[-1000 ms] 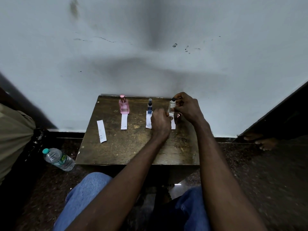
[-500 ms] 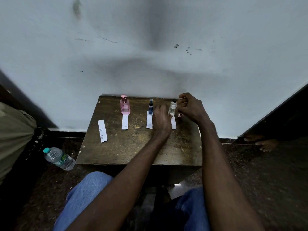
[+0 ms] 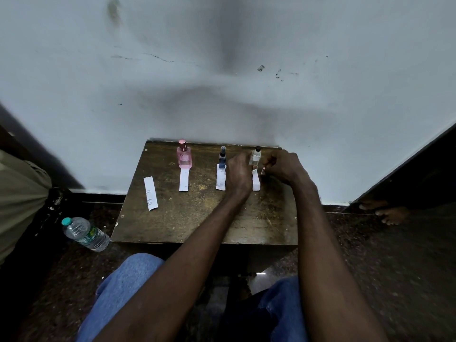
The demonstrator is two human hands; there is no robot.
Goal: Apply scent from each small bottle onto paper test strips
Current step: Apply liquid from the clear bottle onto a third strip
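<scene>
Clear bottle (image 3: 255, 157) upright at tabletop (image 3: 197, 218) one o'clock, left hand (image 3: 238, 174) fingers clamped on it. Right hand (image 3: 283, 167) fingers pinch strip (image 3: 256, 182) top. Risk: careless nudge topples bottle.

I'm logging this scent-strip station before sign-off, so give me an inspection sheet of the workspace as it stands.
Surface: small worn wooden table against the wall, scuffed and speckled.
Job's things: pink bottle, blue bottle and clear bottle upright in a row at the back; a paper strip in front of each; a fourth strip lies apart at the table's left.
Clutter: nothing seen on the table.
Hands: left hand at the clear bottle's side; right hand closed beside it, pinching something small I cannot identify.
Cables: nothing seen.
Surroundings: water bottle lying on the floor at left; marked white wall; someone's bare foot at right.
</scene>
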